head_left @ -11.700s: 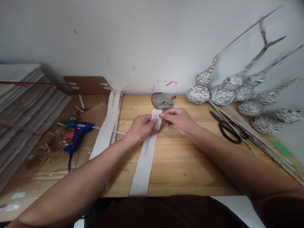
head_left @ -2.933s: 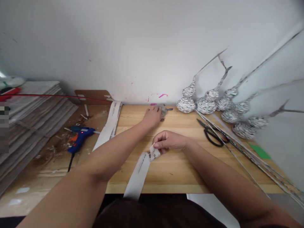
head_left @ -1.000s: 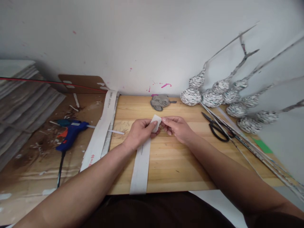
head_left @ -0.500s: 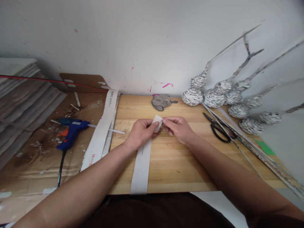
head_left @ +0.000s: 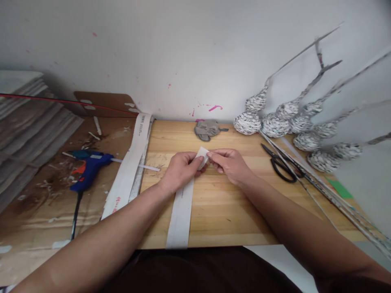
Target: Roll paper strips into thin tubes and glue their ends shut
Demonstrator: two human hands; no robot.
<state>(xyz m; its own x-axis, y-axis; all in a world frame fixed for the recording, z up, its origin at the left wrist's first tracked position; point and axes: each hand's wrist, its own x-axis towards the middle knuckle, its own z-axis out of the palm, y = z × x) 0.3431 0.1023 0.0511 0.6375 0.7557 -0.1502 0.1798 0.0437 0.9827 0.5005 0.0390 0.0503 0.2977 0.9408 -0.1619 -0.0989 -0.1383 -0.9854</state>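
A white paper strip [head_left: 180, 217] runs from the table's front edge up to my hands, where its far end is raised and turned up. My left hand [head_left: 183, 169] is closed on that end, thumb on top and fingers beneath. My right hand [head_left: 227, 164] pinches the right corner of the same end between thumb and fingertips. Part of the strip is hidden under my left hand. Beyond my hands, against the wall, lies a crumpled grey cloth piece [head_left: 207, 130].
A stack of paper strips [head_left: 130, 162] and a blue glue gun [head_left: 93, 169] lie left. Black-handled scissors [head_left: 282, 165], thin paper rods [head_left: 326, 191] and several woven paper gourds [head_left: 247, 123] are at right. Piled newspapers [head_left: 27, 134] stand far left on cardboard.
My hands stay at nearly the same spot, both still on the strip's end. The fingers have shifted only slightly, and the view has tilted a little.
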